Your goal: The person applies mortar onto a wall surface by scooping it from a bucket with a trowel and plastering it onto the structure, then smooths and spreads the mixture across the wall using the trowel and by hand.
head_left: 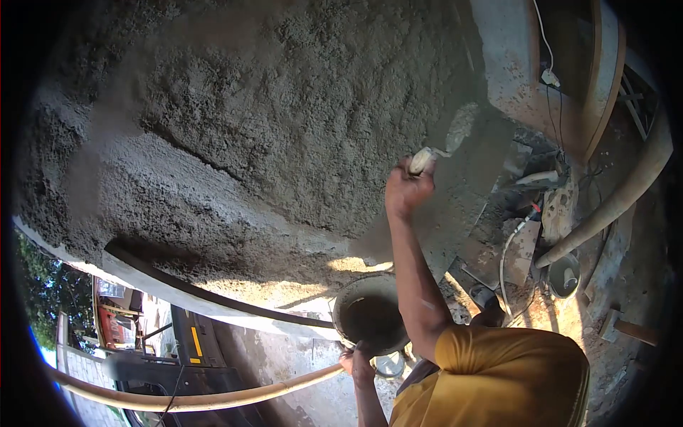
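My right hand (410, 188) is closed around the pale handle of a trowel (462, 128), its mortar-smeared blade lying against smoother wet mortar on the wall. Most of the wall (284, 121) carries rough grey mortar. Lower in the head view, my left hand (358, 363) grips the near rim of a round bucket (343, 293). Dark grey contents show inside the bucket, their depth hidden by shadow. Parts of the left fingers are out of sight at the rim.
A bamboo pole (213, 403) runs up to my left hand. A curved ledge (213, 299) borders the wall. At right stand a thick pole (612, 210), a pail (564, 274), a hose (506, 260) and a wooden-handled tool (635, 331). A dark vehicle (192, 377) is lower left.
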A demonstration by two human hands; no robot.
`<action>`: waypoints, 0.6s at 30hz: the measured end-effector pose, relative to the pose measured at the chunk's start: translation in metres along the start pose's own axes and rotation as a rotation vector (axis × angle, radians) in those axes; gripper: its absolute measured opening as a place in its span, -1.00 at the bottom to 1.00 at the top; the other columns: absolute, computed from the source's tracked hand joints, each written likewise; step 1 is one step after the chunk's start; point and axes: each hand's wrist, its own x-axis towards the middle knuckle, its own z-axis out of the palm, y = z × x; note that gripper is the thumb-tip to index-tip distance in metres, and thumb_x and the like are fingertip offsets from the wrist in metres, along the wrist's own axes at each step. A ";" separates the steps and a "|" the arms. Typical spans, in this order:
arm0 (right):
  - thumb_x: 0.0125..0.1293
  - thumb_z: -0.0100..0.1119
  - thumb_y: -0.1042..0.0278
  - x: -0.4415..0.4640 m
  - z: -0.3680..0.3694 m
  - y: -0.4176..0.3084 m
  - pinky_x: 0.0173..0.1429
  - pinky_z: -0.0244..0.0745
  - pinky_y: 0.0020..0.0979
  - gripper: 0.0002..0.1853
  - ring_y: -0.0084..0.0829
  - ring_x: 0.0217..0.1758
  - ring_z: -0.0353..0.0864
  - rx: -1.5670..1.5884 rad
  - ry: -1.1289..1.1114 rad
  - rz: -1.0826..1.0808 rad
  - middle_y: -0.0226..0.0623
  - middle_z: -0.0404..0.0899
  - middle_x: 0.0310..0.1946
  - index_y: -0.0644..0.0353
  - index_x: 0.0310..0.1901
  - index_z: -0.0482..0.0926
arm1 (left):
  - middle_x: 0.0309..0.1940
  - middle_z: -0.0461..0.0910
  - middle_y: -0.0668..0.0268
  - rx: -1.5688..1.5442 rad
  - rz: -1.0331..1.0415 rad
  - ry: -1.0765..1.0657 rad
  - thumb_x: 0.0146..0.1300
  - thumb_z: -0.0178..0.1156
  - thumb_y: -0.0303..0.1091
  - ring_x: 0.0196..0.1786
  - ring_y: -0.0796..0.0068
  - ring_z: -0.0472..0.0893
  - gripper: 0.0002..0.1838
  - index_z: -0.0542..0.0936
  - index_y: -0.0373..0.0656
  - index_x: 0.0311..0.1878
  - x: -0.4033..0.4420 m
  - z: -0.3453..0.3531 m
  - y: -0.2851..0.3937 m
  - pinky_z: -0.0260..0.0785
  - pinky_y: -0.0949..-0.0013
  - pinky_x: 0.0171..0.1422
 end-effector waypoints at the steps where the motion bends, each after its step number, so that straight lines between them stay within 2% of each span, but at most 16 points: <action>1: 0.28 0.31 0.54 -0.014 0.026 0.016 -0.26 0.66 -0.21 -0.80 -0.22 -0.44 0.77 -0.158 -0.040 0.036 -0.10 0.78 -0.36 0.41 -0.10 0.59 | -0.34 0.73 0.27 0.011 -0.032 0.007 0.14 0.46 -0.49 -0.37 0.48 0.69 -0.82 0.68 -0.31 -0.24 -0.006 0.012 0.009 0.61 0.35 -0.20; 2: 0.22 0.32 0.51 -0.029 0.053 0.010 -0.21 0.65 -0.10 -0.76 -0.11 -0.38 0.82 -0.361 -0.133 0.072 0.01 0.76 -0.43 0.42 -0.09 0.64 | -0.29 0.74 0.27 0.014 -0.075 0.012 0.15 0.45 -0.48 -0.35 0.48 0.69 -0.80 0.67 -0.31 -0.19 -0.013 0.022 0.010 0.63 0.34 -0.18; 3: 0.25 0.37 0.43 -0.043 0.063 -0.004 -0.20 0.64 -0.01 -0.71 0.02 -0.36 0.82 -0.314 -0.481 0.205 0.11 0.77 -0.39 0.40 -0.05 0.66 | -0.22 0.75 0.27 0.119 0.007 -0.099 0.20 0.42 -0.45 -0.28 0.48 0.71 -0.76 0.68 -0.34 -0.09 -0.001 -0.006 -0.023 0.64 0.34 -0.13; 4: 0.28 0.40 0.43 -0.064 0.069 -0.016 -0.22 0.66 -0.04 -0.72 -0.03 -0.38 0.82 -0.182 -0.639 0.162 0.06 0.76 -0.41 0.37 -0.02 0.67 | -0.23 0.75 0.28 0.122 0.063 -0.096 0.22 0.41 -0.43 -0.28 0.48 0.71 -0.76 0.69 -0.35 -0.09 -0.005 -0.003 -0.031 0.64 0.34 -0.12; 5: 0.33 0.41 0.47 -0.081 0.046 -0.061 -0.22 0.70 -0.16 -0.71 -0.08 -0.38 0.82 0.024 -0.813 0.176 0.02 0.78 -0.36 0.38 0.04 0.66 | -0.23 0.75 0.28 0.114 0.127 -0.103 0.23 0.41 -0.41 -0.27 0.48 0.70 -0.76 0.69 -0.35 -0.09 0.001 0.012 -0.038 0.64 0.33 -0.12; 6: 0.37 0.40 0.51 -0.080 0.008 -0.117 -0.17 0.73 -0.23 -0.66 -0.12 -0.32 0.85 0.167 -0.994 0.128 0.00 0.79 -0.29 0.42 0.13 0.63 | -0.22 0.74 0.28 0.064 0.004 -0.040 0.26 0.40 -0.38 -0.26 0.48 0.70 -0.76 0.70 -0.36 -0.10 -0.008 0.037 -0.019 0.62 0.33 -0.12; 7: 0.37 0.42 0.51 -0.093 -0.026 -0.137 -0.15 0.74 -0.21 -0.62 -0.09 -0.30 0.86 0.260 -0.911 0.027 0.02 0.79 -0.25 0.42 0.17 0.62 | -0.22 0.74 0.28 0.006 -0.116 0.029 0.28 0.39 -0.35 -0.24 0.48 0.69 -0.75 0.71 -0.37 -0.12 -0.018 0.064 0.002 0.61 0.32 -0.13; 8: 0.36 0.43 0.50 -0.105 -0.054 -0.145 -0.14 0.75 -0.19 -0.58 -0.06 -0.27 0.86 0.351 -0.821 -0.074 0.04 0.79 -0.22 0.42 0.22 0.61 | -0.23 0.73 0.28 0.050 -0.046 -0.027 0.27 0.39 -0.33 -0.24 0.46 0.69 -0.73 0.71 -0.40 -0.13 -0.014 0.060 -0.009 0.61 0.31 -0.13; 10: 0.37 0.45 0.46 -0.097 -0.120 -0.124 -0.12 0.74 -0.14 -0.55 -0.01 -0.21 0.86 0.241 -0.983 -0.071 0.07 0.79 -0.20 0.38 0.24 0.62 | -0.28 0.73 0.28 0.014 -0.110 0.073 0.23 0.41 -0.36 -0.26 0.44 0.70 -0.73 0.71 -0.42 -0.15 -0.016 0.077 -0.004 0.61 0.32 -0.14; 11: 0.38 0.43 0.42 -0.085 -0.156 -0.100 -0.12 0.74 -0.16 -0.57 0.00 -0.20 0.86 0.098 -1.135 -0.085 0.09 0.79 -0.19 0.36 0.23 0.62 | -0.30 0.72 0.29 0.095 -0.005 0.043 0.20 0.42 -0.38 -0.29 0.45 0.69 -0.74 0.71 -0.42 -0.16 -0.013 0.069 -0.016 0.61 0.32 -0.16; 12: 0.40 0.41 0.38 -0.064 -0.190 -0.073 -0.12 0.73 -0.18 -0.58 0.00 -0.18 0.86 -0.047 -1.286 -0.106 0.11 0.78 -0.18 0.35 0.22 0.63 | -0.32 0.72 0.30 0.090 -0.061 0.064 0.18 0.42 -0.41 -0.34 0.47 0.68 -0.75 0.70 -0.42 -0.18 -0.008 0.068 -0.018 0.61 0.33 -0.19; 13: 0.38 0.37 0.30 -0.035 -0.219 -0.055 -0.03 0.73 -0.09 -0.59 0.08 -0.15 0.85 -0.282 -1.540 -0.011 0.14 0.79 -0.18 0.32 0.18 0.64 | -0.35 0.71 0.31 0.083 -0.118 0.086 0.15 0.42 -0.44 -0.39 0.48 0.66 -0.77 0.69 -0.42 -0.20 -0.003 0.067 -0.021 0.61 0.34 -0.22; 14: 0.36 0.33 0.22 -0.008 -0.243 -0.040 0.05 0.73 0.00 -0.59 0.15 -0.11 0.84 -0.527 -1.782 0.095 0.16 0.79 -0.19 0.30 0.14 0.66 | -0.40 0.68 0.35 0.120 -0.143 0.105 0.17 0.39 -0.45 -0.46 0.56 0.60 -0.85 0.67 -0.34 -0.27 -0.011 0.089 0.004 0.51 0.37 -0.33; 16: 0.29 0.32 0.21 0.024 -0.271 0.001 0.15 0.70 0.05 -0.62 0.14 -0.04 0.83 -0.735 -2.079 -0.032 0.17 0.79 -0.17 0.32 0.01 0.70 | -0.53 0.59 0.41 0.233 -0.056 0.021 0.15 0.39 -0.41 -0.52 0.57 0.49 -0.82 0.61 -0.31 -0.43 -0.005 0.103 0.009 0.37 0.33 -0.43; 18: 0.25 0.32 0.19 0.031 -0.265 -0.003 0.19 0.68 0.05 -0.61 0.14 0.00 0.81 -0.951 -2.075 -0.016 0.20 0.78 -0.18 0.36 -0.04 0.71 | -0.65 0.48 0.42 0.724 0.039 -0.040 0.12 0.40 -0.35 -0.55 0.57 0.40 -0.70 0.53 -0.32 -0.56 0.006 0.130 0.021 0.27 0.27 -0.46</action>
